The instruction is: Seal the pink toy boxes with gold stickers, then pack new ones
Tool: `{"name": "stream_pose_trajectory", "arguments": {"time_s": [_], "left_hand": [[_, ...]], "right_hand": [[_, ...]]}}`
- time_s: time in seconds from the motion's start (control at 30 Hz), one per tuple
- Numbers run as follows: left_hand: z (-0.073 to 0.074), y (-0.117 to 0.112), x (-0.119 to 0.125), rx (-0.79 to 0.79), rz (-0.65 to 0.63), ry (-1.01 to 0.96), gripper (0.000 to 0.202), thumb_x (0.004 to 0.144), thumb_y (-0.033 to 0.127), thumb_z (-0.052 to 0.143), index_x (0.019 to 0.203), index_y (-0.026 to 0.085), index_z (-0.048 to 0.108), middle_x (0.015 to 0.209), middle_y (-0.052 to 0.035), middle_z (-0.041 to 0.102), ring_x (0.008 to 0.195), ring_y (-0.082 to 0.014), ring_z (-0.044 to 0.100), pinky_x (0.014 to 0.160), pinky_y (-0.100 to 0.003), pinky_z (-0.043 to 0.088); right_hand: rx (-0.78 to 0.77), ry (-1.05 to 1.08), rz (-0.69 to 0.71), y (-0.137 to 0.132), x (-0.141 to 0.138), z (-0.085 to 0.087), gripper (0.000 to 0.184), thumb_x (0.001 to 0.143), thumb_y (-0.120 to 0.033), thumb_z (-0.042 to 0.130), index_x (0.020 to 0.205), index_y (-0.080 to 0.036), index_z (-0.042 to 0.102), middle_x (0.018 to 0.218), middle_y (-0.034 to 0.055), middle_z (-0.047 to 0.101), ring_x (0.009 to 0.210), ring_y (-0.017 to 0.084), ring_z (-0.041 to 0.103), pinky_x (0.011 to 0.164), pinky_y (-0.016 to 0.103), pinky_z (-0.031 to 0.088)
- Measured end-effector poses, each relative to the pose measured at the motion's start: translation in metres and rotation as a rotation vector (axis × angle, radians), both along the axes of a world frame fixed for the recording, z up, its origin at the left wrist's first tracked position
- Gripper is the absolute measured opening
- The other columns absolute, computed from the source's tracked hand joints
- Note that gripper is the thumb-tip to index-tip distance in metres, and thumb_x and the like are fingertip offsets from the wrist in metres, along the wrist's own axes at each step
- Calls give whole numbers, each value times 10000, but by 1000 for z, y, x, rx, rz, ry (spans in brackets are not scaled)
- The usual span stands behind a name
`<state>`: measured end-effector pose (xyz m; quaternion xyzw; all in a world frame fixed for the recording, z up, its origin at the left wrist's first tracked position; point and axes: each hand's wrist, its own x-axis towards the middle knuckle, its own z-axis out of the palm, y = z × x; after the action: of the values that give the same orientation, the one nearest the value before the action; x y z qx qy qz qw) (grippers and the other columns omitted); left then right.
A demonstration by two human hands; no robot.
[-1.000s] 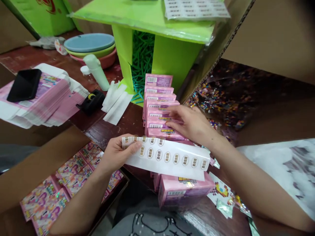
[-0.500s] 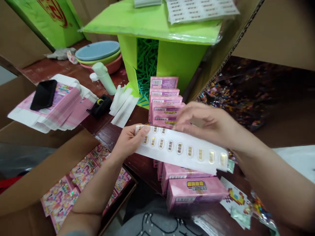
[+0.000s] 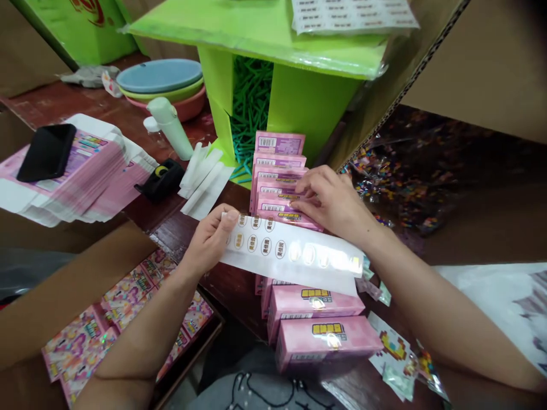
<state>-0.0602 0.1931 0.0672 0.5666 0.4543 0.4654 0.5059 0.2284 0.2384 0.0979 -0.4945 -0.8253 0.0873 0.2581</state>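
Observation:
My left hand [image 3: 211, 239] grips the left end of a white strip [image 3: 294, 256] of oval gold stickers, thumb on top. The strip slants across the row and hides some of the boxes; glare washes out its right half. My right hand [image 3: 335, 199] is above the row of pink boxes [image 3: 280, 143], fingers bent. Its fingertips pinch a small gold sticker [image 3: 291, 204] at a box top, partly hidden by the fingers. The nearest pink box [image 3: 329, 341] carries a shiny round sticker on its top face.
At left stand flattened cartons [image 3: 98, 171] with a black phone [image 3: 47, 151], a tape dispenser [image 3: 160, 179] and white paper strips [image 3: 207, 185]. Behind the row is a green box [image 3: 307, 102] of green sticks. An open carton [image 3: 128, 307] of packed boxes lies lower left.
My right hand has moved from the strip's upper edge to the box tops. The strip has shifted left with my left hand, and the camera view has moved slightly.

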Motion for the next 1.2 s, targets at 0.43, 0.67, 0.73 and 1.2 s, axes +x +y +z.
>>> {"name": "stream_pose_trajectory", "arguments": {"time_s": [0.43, 0.67, 0.73, 1.2], "left_hand": [[2, 29, 27, 41, -77, -23, 522, 985, 595, 704, 705, 185, 540, 642, 28, 494, 576, -104, 393, 500, -232, 312], [-8, 33, 21, 115, -25, 76, 428, 1041, 518, 637, 766, 192, 591, 746, -4, 576, 683, -146, 491, 609, -271, 392], [-8, 31, 15, 163, -35, 129, 412, 1058, 514, 608, 802, 191, 632, 812, -26, 619, 746, -166, 534, 649, -286, 413], [-1, 42, 21, 200, -79, 176, 424, 1022, 492, 630, 717, 199, 598, 707, -3, 560, 715, -160, 500, 652, -290, 386]], "right_hand": [[-270, 356, 239, -5, -1, 45, 201, 1003, -435, 741, 947, -244, 774, 970, 54, 770, 902, 214, 704, 826, 367, 556], [-134, 74, 87, 46, 1, 8, 82, 963, -309, 729, 939, -231, 739, 997, 58, 752, 910, 233, 700, 835, 368, 511], [-82, 33, 26, 47, -1, 3, 142, 949, -284, 750, 1084, -242, 741, 1080, 62, 749, 918, 239, 710, 865, 388, 509], [-296, 201, 394, 25, -8, 43, 268, 1021, -505, 697, 1031, -266, 818, 1050, 73, 789, 987, 247, 725, 896, 413, 573]]}}
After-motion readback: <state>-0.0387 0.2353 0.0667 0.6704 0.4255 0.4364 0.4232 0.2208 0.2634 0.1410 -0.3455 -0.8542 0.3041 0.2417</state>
